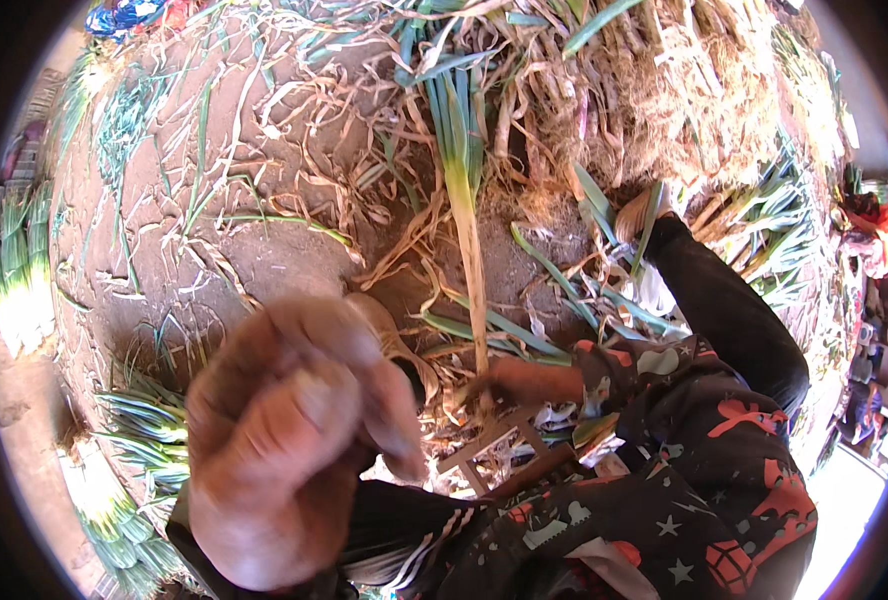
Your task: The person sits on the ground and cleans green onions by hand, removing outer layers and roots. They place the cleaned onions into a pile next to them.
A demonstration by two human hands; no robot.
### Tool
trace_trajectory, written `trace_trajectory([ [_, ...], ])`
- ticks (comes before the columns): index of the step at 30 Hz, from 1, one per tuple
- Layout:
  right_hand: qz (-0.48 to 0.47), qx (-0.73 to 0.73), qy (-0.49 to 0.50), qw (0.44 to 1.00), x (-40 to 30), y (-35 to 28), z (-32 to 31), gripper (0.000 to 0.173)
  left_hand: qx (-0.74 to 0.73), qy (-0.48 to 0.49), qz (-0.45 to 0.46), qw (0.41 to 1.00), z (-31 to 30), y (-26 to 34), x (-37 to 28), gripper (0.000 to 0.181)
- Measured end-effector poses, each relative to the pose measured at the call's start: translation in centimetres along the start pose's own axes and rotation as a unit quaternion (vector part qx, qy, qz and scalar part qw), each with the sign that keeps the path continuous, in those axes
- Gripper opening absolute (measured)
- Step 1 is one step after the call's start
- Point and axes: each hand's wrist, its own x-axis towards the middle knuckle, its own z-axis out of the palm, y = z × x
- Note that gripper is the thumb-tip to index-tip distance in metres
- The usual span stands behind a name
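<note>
My left hand is raised close to the camera, large and blurred. Its fingers are curled with the thumb folded in, and whether anything sits inside them cannot be made out. Lower and to the right, my right hand grips a long green onion or leek near its root end. The stalk points away from me, pale at the base and turning yellow-green, then green at the leaves. Its root tip is hidden or blurred at my fingers. Dry leaves lie around the stalk.
A big heap of unpeeled stalks with roots lies ahead at the right. Loose dry leaves litter the soil. Cleaned bundles are at far left, more at lower left. A wooden frame is between my legs.
</note>
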Motion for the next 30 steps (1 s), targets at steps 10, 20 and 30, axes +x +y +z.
trace_trajectory([
  [10, -0.172, 0.193, -0.036, 0.965, -8.5, -7.7, 9.0, 0.025, -0.001, 0.072, -0.005, 0.997, -2.5, -0.8, 5.0, 0.024],
  [20, -0.2, 0.127, -0.131, 0.963, -13.9, -6.9, 10.7, 0.03, 0.115, 0.04, -0.038, 0.992, -5.1, -8.3, 2.9, 0.049],
  [30, -0.106, 0.085, -0.12, 0.984, -17.0, -5.1, 11.4, 0.03, -0.152, -0.083, -0.131, 0.976, -0.7, -10.4, 1.7, 0.046],
])
